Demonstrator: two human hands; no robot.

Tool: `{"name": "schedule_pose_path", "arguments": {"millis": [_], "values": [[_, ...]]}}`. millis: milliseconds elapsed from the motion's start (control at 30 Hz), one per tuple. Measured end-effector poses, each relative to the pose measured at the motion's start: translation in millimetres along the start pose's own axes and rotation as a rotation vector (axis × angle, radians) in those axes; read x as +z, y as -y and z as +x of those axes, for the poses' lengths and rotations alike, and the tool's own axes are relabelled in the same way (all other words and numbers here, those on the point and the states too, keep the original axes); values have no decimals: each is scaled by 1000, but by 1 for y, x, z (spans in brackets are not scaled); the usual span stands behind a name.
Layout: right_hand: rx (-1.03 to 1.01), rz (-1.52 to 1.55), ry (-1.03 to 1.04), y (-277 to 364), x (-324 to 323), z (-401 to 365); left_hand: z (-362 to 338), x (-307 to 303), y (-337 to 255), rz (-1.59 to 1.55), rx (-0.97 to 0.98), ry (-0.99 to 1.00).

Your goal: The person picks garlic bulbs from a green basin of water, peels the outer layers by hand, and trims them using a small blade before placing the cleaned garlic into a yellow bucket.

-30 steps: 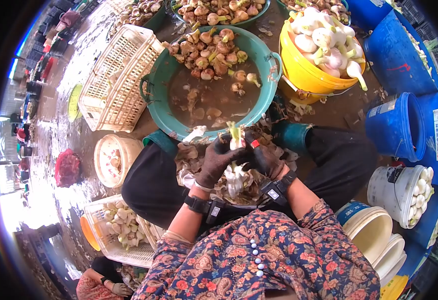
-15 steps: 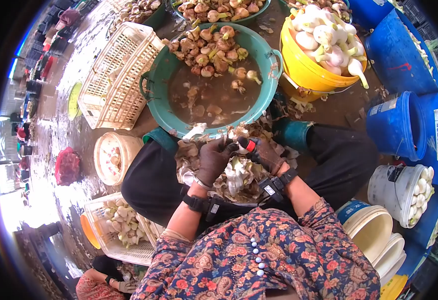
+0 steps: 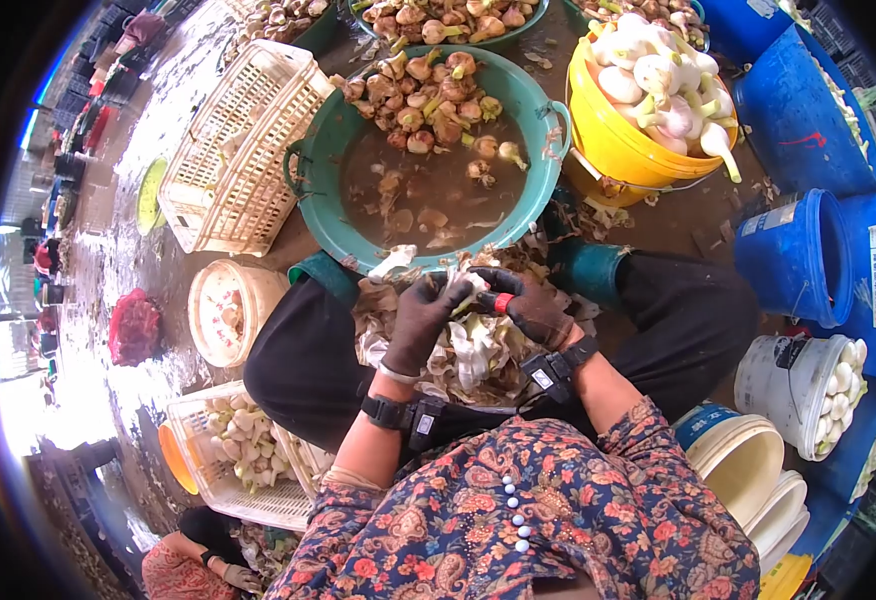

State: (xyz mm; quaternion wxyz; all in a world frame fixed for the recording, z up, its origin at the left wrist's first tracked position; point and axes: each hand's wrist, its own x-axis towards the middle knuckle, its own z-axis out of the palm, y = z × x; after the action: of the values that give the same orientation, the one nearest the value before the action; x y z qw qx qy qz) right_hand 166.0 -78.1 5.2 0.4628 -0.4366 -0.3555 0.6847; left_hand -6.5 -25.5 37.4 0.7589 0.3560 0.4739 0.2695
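Note:
My left hand [image 3: 424, 322], in a dark glove, is closed around a pale garlic bulb [image 3: 472, 284] with a greenish stem. The fingers of my right hand [image 3: 536, 310], gloved too, close on the same bulb from the other side; a red band [image 3: 502, 302] shows at its thumb. Much of the bulb is covered by the fingers. Below both hands, a heap of papery garlic skins [image 3: 473, 360] fills my lap. Just beyond them stands a green basin [image 3: 310, 205] of murky water with unpeeled garlic bulbs [image 3: 428, 100] piled at its far side.
A yellow bucket [image 3: 598, 145] heaped with white garlic stands at the right front. White crates [image 3: 243, 150] and a round tub [image 3: 236, 312] are at left. Blue buckets [image 3: 793, 255] and a white garlic bucket [image 3: 783, 390] line the right. Another person's arm [image 3: 193, 550] shows lower left.
The bulb now shows more of its pale, greenish side between my hands. My right hand has turned slightly, its fingers reaching further over the bulb. The view has shifted a little.

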Motion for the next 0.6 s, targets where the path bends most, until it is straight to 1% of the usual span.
{"name": "schedule_pose_path", "arguments": {"millis": [67,100,167,233,267,300,333,367,400,433,500,533,600], "values": [[-3,5,-2,-5,3,2,5,-7,10,319,201,42],[18,-5,-13,-5,6,2,6,-8,11,252,174,10],[41,-17,-29,0,6,0,7,-9,15,191,164,9],[135,-56,-40,6,4,-2,11,-14,20,131,155,8],[134,-55,-41,8,5,-3,14,-20,21,8,121,-35],[91,152,5,9,5,-6,18,-26,22,-116,86,-75],[50,356,51,10,4,-8,19,-33,23,9,133,-160],[9,443,55,8,4,-7,22,-35,26,336,364,-289],[8,443,55,7,3,-6,26,-37,29,670,594,-415],[-12,386,9,6,2,-4,25,-42,31,673,594,-416],[-24,305,-75,1,2,1,7,-26,0,357,-45,-170],[-20,306,-73,-3,1,2,6,-24,2,356,-48,-175],[-46,140,-110,-3,1,3,7,-18,5,484,-119,31]]}}
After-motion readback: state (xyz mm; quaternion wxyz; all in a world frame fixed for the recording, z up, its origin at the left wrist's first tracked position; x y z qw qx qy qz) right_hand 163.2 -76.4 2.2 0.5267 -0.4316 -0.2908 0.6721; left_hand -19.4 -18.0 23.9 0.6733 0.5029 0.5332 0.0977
